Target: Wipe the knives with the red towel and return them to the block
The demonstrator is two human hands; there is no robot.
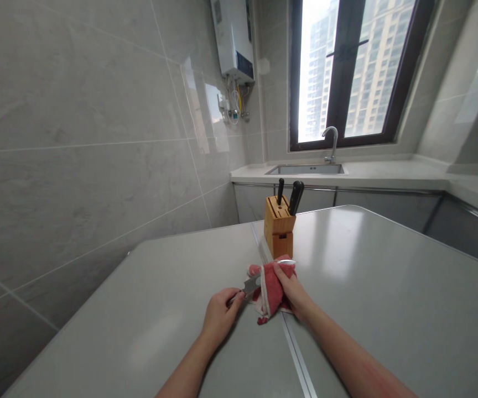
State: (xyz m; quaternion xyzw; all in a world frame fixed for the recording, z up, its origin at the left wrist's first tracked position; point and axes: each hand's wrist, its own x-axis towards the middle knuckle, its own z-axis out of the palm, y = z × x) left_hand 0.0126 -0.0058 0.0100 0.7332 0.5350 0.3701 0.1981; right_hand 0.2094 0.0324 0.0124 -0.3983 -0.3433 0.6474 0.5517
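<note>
My left hand (223,310) is closed around the dark handle of what looks like kitchen scissors (251,284). Their metal base is broad and notched, with a round light spot near the cloth. A red cloth (273,290) with white edging wraps the middle of the blades, hiding most of them. My right hand (292,287) grips this cloth, thumb on top, and a shiny tip pokes out beyond the thumb. Just behind the cloth stands a wooden knife block (278,221). Two black-handled knives, one small (280,192) and one larger (296,198), sit in its slots.
The pale table (172,293) has a metal seam (299,359) running across it under the cloth. Beyond its far edge is a white counter (384,171) with a sink (307,170) and faucet (333,143). A tiled wall (89,182) rises on the left.
</note>
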